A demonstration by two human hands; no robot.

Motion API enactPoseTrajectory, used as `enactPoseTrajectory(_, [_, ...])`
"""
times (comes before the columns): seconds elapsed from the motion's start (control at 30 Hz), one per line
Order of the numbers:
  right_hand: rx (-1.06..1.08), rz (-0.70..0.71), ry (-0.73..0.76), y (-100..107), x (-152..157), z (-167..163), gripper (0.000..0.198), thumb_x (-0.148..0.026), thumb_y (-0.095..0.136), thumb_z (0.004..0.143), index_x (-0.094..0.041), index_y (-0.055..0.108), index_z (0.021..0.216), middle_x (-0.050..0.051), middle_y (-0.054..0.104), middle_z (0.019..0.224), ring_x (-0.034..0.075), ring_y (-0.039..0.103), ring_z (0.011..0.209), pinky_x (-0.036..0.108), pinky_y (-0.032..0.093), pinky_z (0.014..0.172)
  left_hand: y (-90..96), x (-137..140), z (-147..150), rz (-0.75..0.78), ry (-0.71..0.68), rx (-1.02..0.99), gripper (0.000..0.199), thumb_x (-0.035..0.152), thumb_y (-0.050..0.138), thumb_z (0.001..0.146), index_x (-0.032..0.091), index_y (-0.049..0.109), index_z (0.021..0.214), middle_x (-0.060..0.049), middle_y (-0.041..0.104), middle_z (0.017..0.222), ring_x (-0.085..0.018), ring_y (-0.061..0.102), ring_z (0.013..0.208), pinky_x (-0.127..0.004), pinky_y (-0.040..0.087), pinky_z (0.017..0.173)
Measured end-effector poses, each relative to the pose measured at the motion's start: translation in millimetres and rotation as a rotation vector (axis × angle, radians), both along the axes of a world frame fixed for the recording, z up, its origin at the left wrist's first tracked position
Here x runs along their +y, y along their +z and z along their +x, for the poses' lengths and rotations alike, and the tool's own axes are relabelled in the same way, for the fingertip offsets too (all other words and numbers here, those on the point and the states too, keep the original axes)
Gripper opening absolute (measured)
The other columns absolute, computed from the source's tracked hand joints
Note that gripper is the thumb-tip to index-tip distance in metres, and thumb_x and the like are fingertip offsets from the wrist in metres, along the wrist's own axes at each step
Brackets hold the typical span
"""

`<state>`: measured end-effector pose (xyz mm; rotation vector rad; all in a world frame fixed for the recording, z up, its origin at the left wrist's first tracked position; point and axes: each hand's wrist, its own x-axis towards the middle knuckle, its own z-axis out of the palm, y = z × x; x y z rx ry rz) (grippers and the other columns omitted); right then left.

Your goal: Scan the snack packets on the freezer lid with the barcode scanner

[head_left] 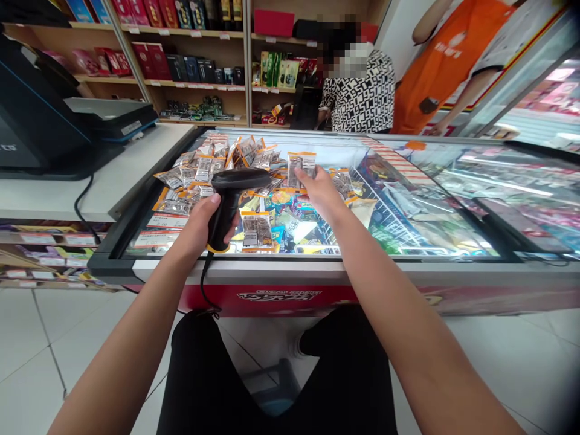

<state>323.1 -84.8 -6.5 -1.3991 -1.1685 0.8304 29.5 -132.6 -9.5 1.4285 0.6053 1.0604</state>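
My left hand is wrapped round the grip of a black barcode scanner, whose head points right and whose cord hangs down over the freezer's front edge. With my right hand I pinch a small clear snack packet with orange edges, raised a little above the freezer's glass top. A similar packet lies flat on the glass just right of the scanner grip. Behind the scanner a heap of the same packets covers the glass, and several more lie beyond my right hand.
The chest freezer spans the front, with bagged goods under its glass. At left a counter carries a dark terminal and a scale. Stocked shelves and two people are behind the freezer.
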Motion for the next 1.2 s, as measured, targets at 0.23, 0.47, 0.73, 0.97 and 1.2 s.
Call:
enactPoseTrajectory(0.23, [0.472, 0.002, 0.071, 3.6, -4.0, -15.4, 0.019, -0.012, 0.062, 0.095, -0.027, 0.052, 0.101, -0.001, 0.068, 0.121, 0.016, 0.070, 0.112, 0.044, 0.063, 0.101, 0.7, -6.0, -0.6, -0.004, -0.122, 0.134, 0.057, 0.072, 0.060, 0.095, 0.016, 0.063, 0.086, -0.005, 0.068, 0.073, -0.010, 0.054, 0.045, -0.025, 0.039, 0.043])
enactPoseTrajectory(0.47, [0.535, -0.057, 0.126, 6.9, -9.7, -23.3, 0.029, -0.008, 0.065, 0.090, -0.027, 0.043, 0.092, -0.001, 0.070, 0.102, 0.017, 0.071, 0.103, 0.047, 0.064, 0.100, 6.6, -9.2, 3.3, -0.049, -0.112, 0.168, 0.060, 0.076, 0.064, 0.089, 0.017, 0.061, 0.081, -0.003, 0.064, 0.066, -0.010, 0.051, 0.042, -0.025, 0.038, 0.041])
enactPoseTrajectory(0.73, [0.349, -0.073, 0.095, 1.6, -5.1, -24.0, 0.027, -0.016, 0.065, 0.089, -0.028, 0.043, 0.101, 0.001, 0.068, 0.115, 0.017, 0.070, 0.107, 0.041, 0.066, 0.093, 4.7, -8.5, 2.4, -0.057, -0.108, 0.165, 0.060, 0.077, 0.065, 0.088, 0.018, 0.062, 0.081, -0.003, 0.065, 0.066, -0.010, 0.051, 0.041, -0.026, 0.037, 0.040])
enactPoseTrajectory(0.97, [-0.503, 0.190, -0.407, 8.0, 1.0, 27.2, 0.034, -0.040, 0.057, 0.099, -0.021, 0.058, 0.127, 0.018, 0.067, 0.127, 0.037, 0.064, 0.127, 0.055, 0.055, 0.105, 0.9, -0.4, 2.1, -0.006, 0.098, 0.044, 0.054, 0.074, 0.058, 0.092, 0.019, 0.062, 0.090, -0.002, 0.063, 0.063, -0.012, 0.050, 0.043, -0.026, 0.037, 0.041])
enactPoseTrajectory(1.2, [-0.848, -0.062, -0.714, -6.3, 1.0, 67.1, 0.047, -0.049, 0.072, 0.087, -0.011, 0.070, 0.114, 0.032, 0.065, 0.127, 0.053, 0.052, 0.131, 0.074, 0.041, 0.105, 2.4, 3.1, 3.7, -0.021, 0.248, -0.056, 0.050, 0.072, 0.054, 0.092, 0.022, 0.060, 0.090, -0.001, 0.064, 0.066, -0.012, 0.048, 0.042, -0.027, 0.035, 0.040])
